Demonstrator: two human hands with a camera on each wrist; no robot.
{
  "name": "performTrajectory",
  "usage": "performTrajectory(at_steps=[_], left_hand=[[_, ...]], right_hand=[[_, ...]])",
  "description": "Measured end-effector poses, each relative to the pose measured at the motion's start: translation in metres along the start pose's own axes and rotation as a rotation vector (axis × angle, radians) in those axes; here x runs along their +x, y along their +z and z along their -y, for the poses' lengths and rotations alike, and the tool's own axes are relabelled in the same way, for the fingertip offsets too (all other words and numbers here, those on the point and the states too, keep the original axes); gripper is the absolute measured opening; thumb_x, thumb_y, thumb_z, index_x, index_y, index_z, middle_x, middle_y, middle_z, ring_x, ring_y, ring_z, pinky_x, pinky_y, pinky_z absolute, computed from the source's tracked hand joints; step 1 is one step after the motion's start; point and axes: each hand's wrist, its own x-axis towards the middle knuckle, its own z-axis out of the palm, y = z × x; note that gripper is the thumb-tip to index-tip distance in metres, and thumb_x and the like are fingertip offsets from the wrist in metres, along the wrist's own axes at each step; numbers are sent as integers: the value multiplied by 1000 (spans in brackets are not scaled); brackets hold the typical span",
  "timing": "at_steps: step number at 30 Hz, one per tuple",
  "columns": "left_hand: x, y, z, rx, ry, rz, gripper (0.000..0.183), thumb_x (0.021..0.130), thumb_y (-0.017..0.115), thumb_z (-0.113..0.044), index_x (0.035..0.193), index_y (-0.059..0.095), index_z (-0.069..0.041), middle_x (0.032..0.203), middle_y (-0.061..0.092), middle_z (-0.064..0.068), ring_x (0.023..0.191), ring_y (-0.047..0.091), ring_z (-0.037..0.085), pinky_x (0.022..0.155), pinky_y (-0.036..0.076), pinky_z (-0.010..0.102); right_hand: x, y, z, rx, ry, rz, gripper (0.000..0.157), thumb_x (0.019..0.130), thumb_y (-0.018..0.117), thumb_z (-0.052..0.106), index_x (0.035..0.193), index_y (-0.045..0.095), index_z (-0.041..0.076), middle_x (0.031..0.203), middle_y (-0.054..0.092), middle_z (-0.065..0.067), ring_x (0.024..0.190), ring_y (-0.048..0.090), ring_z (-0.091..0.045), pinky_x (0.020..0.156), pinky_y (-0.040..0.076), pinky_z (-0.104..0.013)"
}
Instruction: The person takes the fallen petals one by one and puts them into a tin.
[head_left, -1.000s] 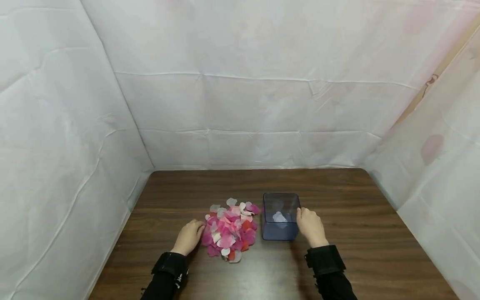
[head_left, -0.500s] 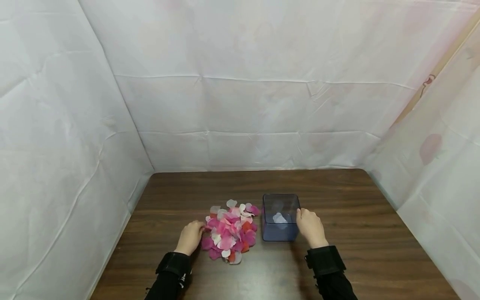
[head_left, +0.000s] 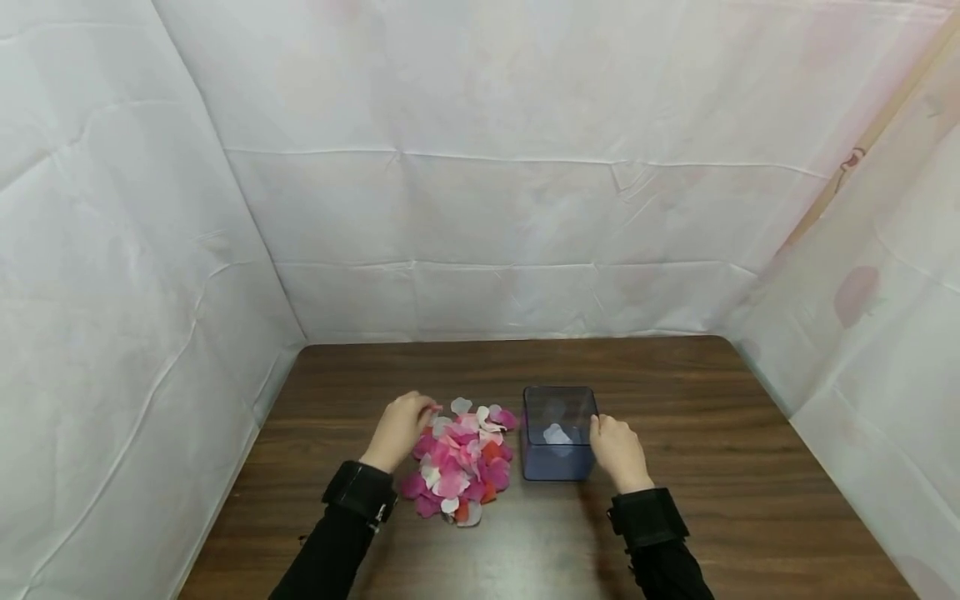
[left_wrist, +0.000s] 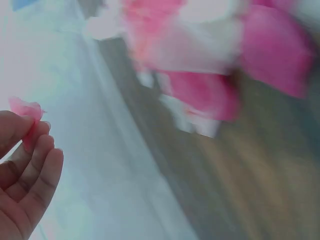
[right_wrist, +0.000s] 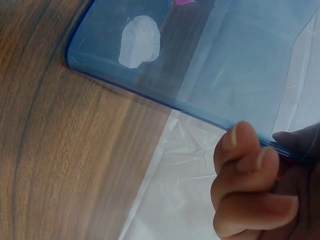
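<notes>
Between thumb and fingertips my left hand (head_left: 400, 431) pinches a pink petal (left_wrist: 31, 112), held just above the far left side of a heap of fabric-like petals (head_left: 453, 467) in pink, magenta, white and orange-red. Right of the heap stands a clear blue square box (head_left: 558, 462), open at the top. Inside it a white petal (right_wrist: 140, 42) shows through the wall. My right hand (head_left: 619, 452) grips the box's right wall at the rim, its thumb and curled fingers on either side, as the right wrist view shows. The left wrist view is blurred around the heap.
Everything stands on a dark wood-grain table (head_left: 735, 467). White cloth walls (head_left: 495, 208) rise behind it and on both sides. The heap and the box are a narrow gap apart.
My left hand has gone from the heap's left edge up and away toward its far side, now with a pink petal pinched. The right hand and box have stayed put.
</notes>
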Motion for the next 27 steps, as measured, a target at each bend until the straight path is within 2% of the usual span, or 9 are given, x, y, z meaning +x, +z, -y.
performTrajectory(at_steps=[4,10,14,17,23,27], left_hand=[[23,-2,-27,-24,66,27,8,87,65,-10,90,72,-6,81,64,3,75,60,14,67,50,28],[51,3,-75,-47,233,85,10,89,63,-8,94,72,-8,85,65,3,81,63,15,74,52,27],[63,11,-103,-18,355,150,11,90,61,-9,93,72,-8,84,65,2,79,61,14,73,50,25],[67,20,-118,25,413,221,11,90,62,-11,92,73,-9,85,66,1,79,62,13,74,50,23],[66,33,-138,126,444,356,10,89,64,-12,92,74,-11,88,69,0,82,65,11,74,50,18],[64,37,-142,180,429,386,10,87,65,-11,85,75,-13,83,71,-4,75,63,8,66,48,17]], right_hand=[[0,1,1,1,-5,2,36,98,37,15,92,61,-11,87,64,-29,83,62,-46,67,49,-52],[1,3,4,14,7,13,35,99,37,16,86,60,-7,78,63,-22,76,63,-40,62,48,-47],[1,4,7,20,4,13,35,99,37,16,89,61,-8,81,64,-23,78,63,-41,63,48,-47],[3,5,8,18,3,1,35,98,38,16,89,62,-9,83,64,-25,80,63,-43,64,48,-49],[2,8,11,13,-3,-27,34,97,40,15,85,62,-8,83,65,-27,79,63,-45,63,48,-51],[3,9,15,18,-12,-15,35,98,40,16,84,61,-8,80,64,-25,75,63,-42,59,47,-48]])
